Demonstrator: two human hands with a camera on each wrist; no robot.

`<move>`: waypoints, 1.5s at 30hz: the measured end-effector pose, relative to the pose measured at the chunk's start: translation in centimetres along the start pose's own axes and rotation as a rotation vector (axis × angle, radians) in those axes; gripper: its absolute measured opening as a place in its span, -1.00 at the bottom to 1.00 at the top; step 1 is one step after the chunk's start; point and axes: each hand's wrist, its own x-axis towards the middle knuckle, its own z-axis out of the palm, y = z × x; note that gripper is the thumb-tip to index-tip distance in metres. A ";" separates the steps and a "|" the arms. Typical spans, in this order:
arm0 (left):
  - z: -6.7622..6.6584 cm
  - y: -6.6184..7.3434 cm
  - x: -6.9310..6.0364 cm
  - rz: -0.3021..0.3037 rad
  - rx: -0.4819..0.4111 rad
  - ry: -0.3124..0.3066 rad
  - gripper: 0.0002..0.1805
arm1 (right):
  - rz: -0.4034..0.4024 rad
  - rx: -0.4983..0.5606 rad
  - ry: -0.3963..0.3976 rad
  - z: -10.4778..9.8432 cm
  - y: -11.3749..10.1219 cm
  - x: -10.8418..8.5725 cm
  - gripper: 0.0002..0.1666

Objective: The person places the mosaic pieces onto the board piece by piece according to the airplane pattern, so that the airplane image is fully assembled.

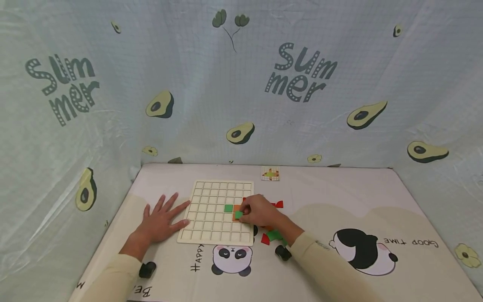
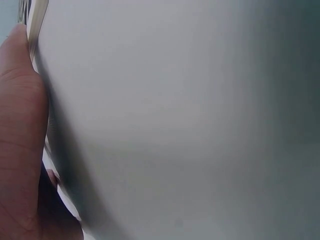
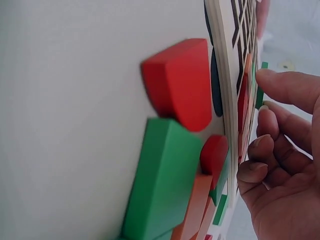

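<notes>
Probably the small green tile (image 1: 239, 214) is light and stiff, wood or hard plastic by its looks, with little risk of bending or breaking. It is pinched by the right hand (image 1: 260, 211) between thumb and fingertip, over the right part of the pale gridded board (image 1: 205, 214), next to the orange pieces (image 1: 236, 207) lying there; whether it touches them cannot be told. Holding it by two opposite edges seems best, since that leaves the underside free; smooth faces may slide a little, so a gentle pinch near the middle of each edge should keep it from twisting. The left hand (image 1: 160, 221) lies with its fingers spread, holding nothing, its thumb and forefinger at the board's left edge. The board looks thin, rigid and light enough to be pushed askew, so its rim is the sensible place to steady it. Off its right side, on the table (image 1: 320, 188), the right wrist view shows a chunky green block (image 3: 162, 180) touching a red block (image 3: 182, 82) with a rounded end; their thick sides should give fingertips a good purchase, though crowding could let neighbours get knocked.
</notes>
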 end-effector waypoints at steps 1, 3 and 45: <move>0.0 0.0 0.0 -0.002 0.000 0.001 -0.25 | 0.002 0.002 0.001 0.0 -0.1 0.1 -0.85; -0.1 0.0 0.0 0.000 -0.004 0.007 -0.25 | -0.002 0.003 0.007 0.1 -0.3 0.3 -0.85; 0.4 -0.5 0.0 0.001 -0.012 0.019 -0.25 | -0.045 -0.083 0.023 2.2 -2.1 1.7 -0.85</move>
